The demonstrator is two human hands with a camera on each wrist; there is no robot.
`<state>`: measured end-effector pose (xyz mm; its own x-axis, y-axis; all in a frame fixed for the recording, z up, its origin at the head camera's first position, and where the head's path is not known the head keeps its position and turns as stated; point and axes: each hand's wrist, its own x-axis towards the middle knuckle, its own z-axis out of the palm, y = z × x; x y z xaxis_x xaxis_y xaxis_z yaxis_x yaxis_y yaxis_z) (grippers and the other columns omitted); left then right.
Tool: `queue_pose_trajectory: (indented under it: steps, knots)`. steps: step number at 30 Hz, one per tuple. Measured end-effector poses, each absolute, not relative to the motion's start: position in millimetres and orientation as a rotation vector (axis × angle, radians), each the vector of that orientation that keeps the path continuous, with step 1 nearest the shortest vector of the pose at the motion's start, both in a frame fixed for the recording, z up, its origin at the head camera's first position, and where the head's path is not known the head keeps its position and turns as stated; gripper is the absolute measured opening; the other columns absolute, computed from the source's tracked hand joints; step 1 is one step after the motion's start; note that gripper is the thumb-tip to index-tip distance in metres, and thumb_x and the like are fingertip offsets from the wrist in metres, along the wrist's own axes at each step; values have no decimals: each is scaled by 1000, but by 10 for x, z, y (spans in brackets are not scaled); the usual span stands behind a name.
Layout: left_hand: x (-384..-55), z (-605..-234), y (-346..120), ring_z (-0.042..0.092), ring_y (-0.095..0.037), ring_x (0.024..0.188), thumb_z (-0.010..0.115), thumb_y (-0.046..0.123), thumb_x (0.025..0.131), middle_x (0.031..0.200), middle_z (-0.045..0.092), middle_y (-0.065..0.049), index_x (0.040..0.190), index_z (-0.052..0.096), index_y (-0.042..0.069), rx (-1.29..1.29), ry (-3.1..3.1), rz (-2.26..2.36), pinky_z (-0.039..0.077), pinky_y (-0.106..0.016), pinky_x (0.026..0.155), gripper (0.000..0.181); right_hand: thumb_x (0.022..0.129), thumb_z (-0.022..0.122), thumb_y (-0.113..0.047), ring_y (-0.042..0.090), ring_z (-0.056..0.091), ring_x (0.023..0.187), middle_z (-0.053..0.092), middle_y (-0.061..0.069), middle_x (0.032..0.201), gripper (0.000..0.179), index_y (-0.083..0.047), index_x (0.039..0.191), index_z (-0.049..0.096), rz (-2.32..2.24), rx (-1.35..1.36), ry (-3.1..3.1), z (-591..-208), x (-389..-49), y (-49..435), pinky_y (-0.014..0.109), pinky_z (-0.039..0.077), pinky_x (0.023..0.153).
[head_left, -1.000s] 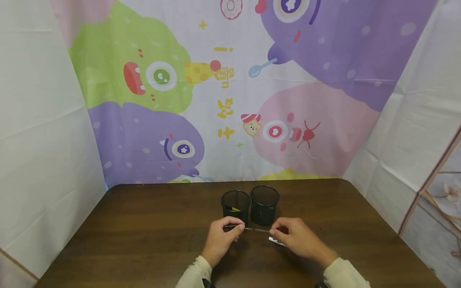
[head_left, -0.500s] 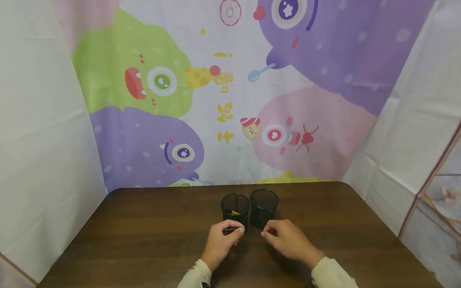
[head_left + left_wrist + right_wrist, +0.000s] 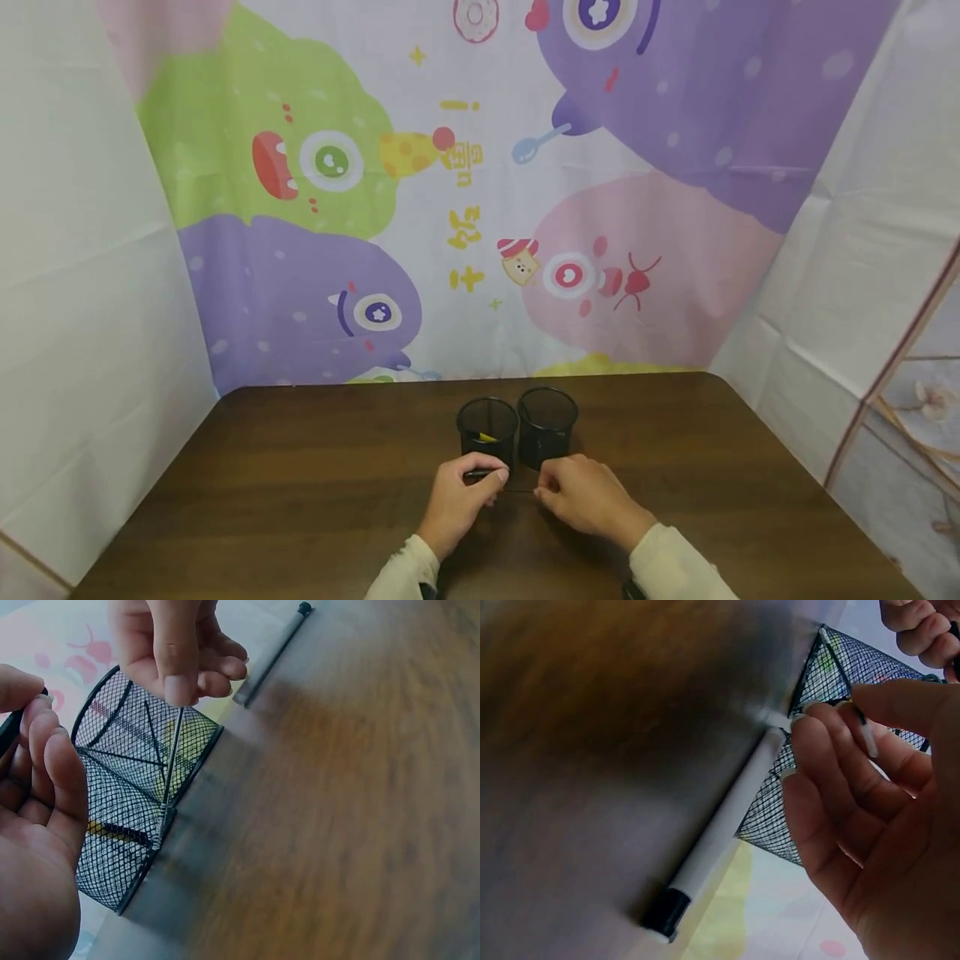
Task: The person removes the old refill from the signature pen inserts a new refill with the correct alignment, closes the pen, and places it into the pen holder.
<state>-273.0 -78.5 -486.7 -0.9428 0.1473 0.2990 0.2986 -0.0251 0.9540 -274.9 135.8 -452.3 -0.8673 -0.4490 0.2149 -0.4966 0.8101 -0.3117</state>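
Note:
My left hand (image 3: 461, 500) grips a short black pen barrel (image 3: 477, 473), mostly covered by the fingers; its dark end shows at the edge of the left wrist view. Opposite it, my right hand (image 3: 588, 496) pinches a thin pen refill (image 3: 175, 746) between thumb and fingertips. The refill slants toward the left hand, and its pale clear end (image 3: 868, 741) sticks out behind the right fingers. On the table beside the right hand lies a white pen (image 3: 724, 817) with a black end, hidden under that hand in the head view.
Two black mesh pen cups stand close together just beyond my hands. The left cup (image 3: 487, 408) holds something yellow and black; the right cup (image 3: 549, 404) has a thin dark stick inside. A printed cloth (image 3: 480, 333) hangs behind the brown table (image 3: 322, 467).
My right hand has moved left toward the left hand, shortening the visible stretch of refill between them. It now covers the white pen in the head view. The left hand stays nearly still.

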Motion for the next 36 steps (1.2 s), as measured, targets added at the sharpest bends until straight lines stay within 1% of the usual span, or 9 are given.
queue_pose_trajectory:
  steps: [5, 13, 20, 24, 28, 36]
  knots:
    - [-2751, -4859, -785, 60, -12, 62, 76, 8, 89, 78, 66, -4, 97, 74, -2, -471, -2108, -2142, 54, -24, 59, 13, 86, 75, -27, 2, 50, 61, 53, -18, 69, 19, -28, 72, 63, 463, 798, -2864, -4505, -2782, 1328, 30, 43, 52]
    - [-2730, -4879, -802, 60, -13, 63, 76, 8, 88, 77, 66, -4, 97, 74, -4, -454, -2111, -2155, 54, -25, 59, 16, 85, 76, -27, 3, 51, 62, 55, -17, 72, 17, -27, 72, 66, 410, 817, -2876, -4510, -2794, 1312, 30, 44, 52]
    - [-2711, -4896, -810, 62, -14, 64, 77, 12, 88, 80, 67, -6, 95, 75, 1, -445, -2140, -2126, 55, -26, 60, 13, 89, 74, -27, 3, 52, 63, 56, -17, 73, 12, -24, 79, 68, 495, 752, -2907, -4469, -2782, 1317, 31, 45, 54]
    - [-2719, -4903, -807, 62, -14, 64, 78, 13, 88, 81, 68, -5, 94, 76, 3, -455, -2153, -2106, 55, -27, 60, 12, 91, 73, -27, 2, 51, 62, 55, -18, 71, 13, -25, 79, 69, 523, 733, -2874, -4397, -2798, 1337, 30, 45, 53]
    - [-2735, -4903, -804, 63, -15, 64, 78, 16, 88, 81, 68, -4, 94, 75, 4, -472, -2166, -2085, 56, -28, 60, 14, 90, 74, -25, 0, 52, 63, 57, -20, 71, 12, -26, 79, 70, 540, 691, -2812, -4306, -2846, 1374, 29, 46, 55]
    - [-2743, -4876, -789, 62, -14, 64, 77, 15, 89, 79, 67, -4, 96, 75, 1, -476, -2170, -2092, 55, -26, 60, 16, 90, 75, -26, 3, 50, 61, 55, -20, 68, 10, -27, 80, 71, 529, 636, -2762, -4128, -2948, 1422, 28, 44, 55]
